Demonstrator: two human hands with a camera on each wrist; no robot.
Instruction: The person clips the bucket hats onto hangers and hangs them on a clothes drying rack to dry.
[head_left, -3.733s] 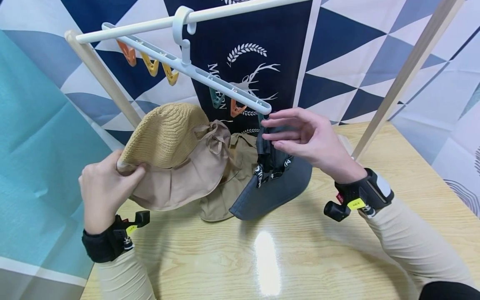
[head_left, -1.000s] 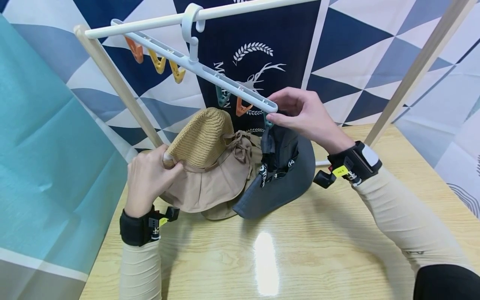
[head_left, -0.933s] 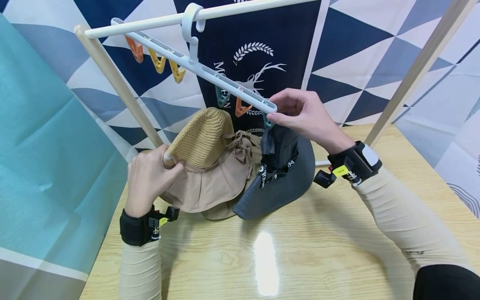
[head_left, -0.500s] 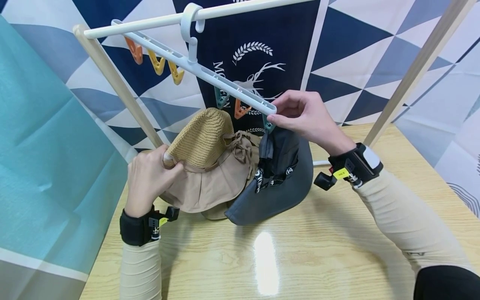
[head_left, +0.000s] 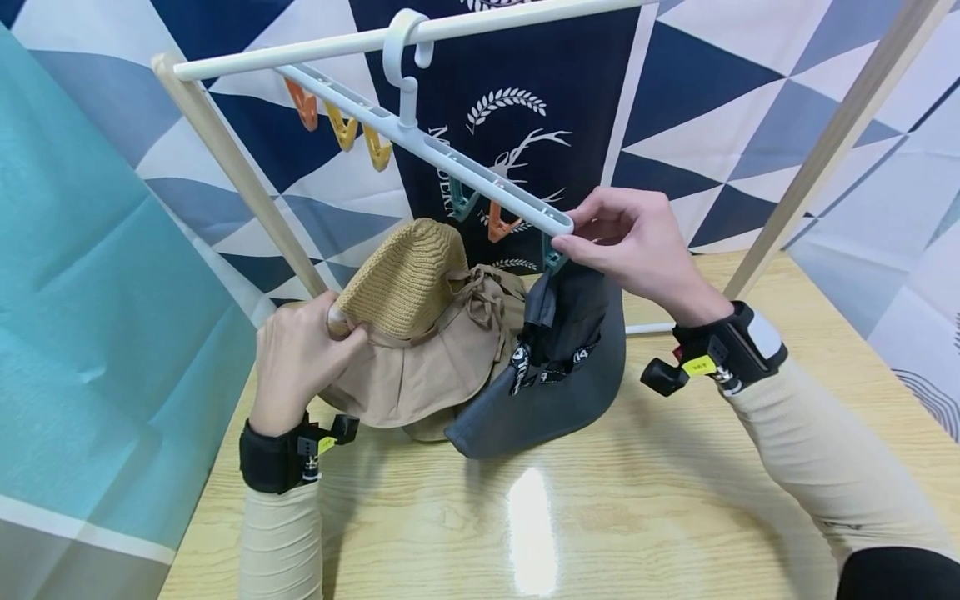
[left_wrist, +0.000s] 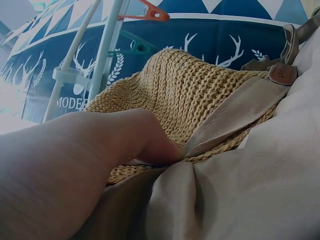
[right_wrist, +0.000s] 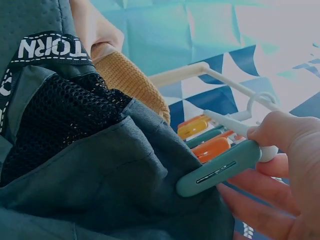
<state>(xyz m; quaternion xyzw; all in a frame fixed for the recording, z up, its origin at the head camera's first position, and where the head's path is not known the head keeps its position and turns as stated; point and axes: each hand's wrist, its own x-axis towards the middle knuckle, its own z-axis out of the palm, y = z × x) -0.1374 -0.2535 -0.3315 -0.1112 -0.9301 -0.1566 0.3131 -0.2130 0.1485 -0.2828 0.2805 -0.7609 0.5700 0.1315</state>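
Dark grey fabric hat with a wide brim (head_left: pixel 558 408) is hung from a teal plastic clip (right_wrist: pixel 220 167) on a pale blue plastic hanger (head_left: pixel 480 178).

So the hanger's near end is pinched between thumb and fingers of the right hand (head_left: pixel 637 242), right beside that clip. Over to the left, a hat with a straw-coloured knit crown and beige cloth brim (head_left: pixel 405 287) is pinched by the left hand (head_left: pixel 300 346), thumb pressed in where crown meets brim. The hanger's hooked on a round white rail (head_left: pixel 517 23) above a light wood-grain tabletop (head_left: pixel 420 517).
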